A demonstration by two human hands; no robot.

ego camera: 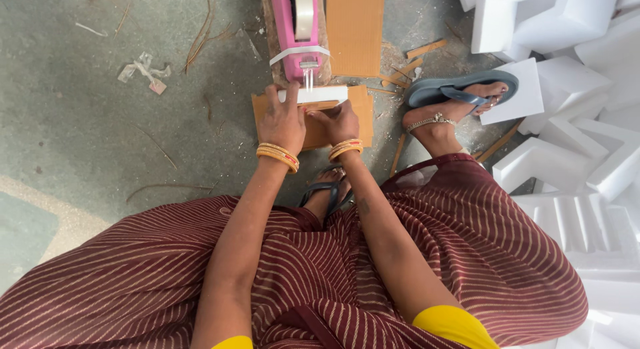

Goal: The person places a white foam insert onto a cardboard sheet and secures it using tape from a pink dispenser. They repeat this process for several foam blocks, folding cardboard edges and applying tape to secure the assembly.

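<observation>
Item: white foam strip (320, 94), a short rectangular bar, lay on a brown cardboard sheet (363, 112) on the concrete floor (100, 122), directly below the nose of a pink tape dispenser (297, 29).

Left hand (281, 122): rested palm-down on the strip's left end, fingers bent over its top edge, pressing rather than lifting.

Right hand (341, 122): fingers curled at the strip's lower right edge, apparently pinching it or a bit of tape; the exact grip was hidden by the knuckles.

Handling: the strip looked very light, stiff but brittle, easily dented or snapped; best held by its two ends with gentle pressure.

Surroundings: second cardboard piece (355, 29) beside the dispenser; stacked white foam blocks (567, 156) to the right; grey sandal (460, 89) on the person's foot.
</observation>
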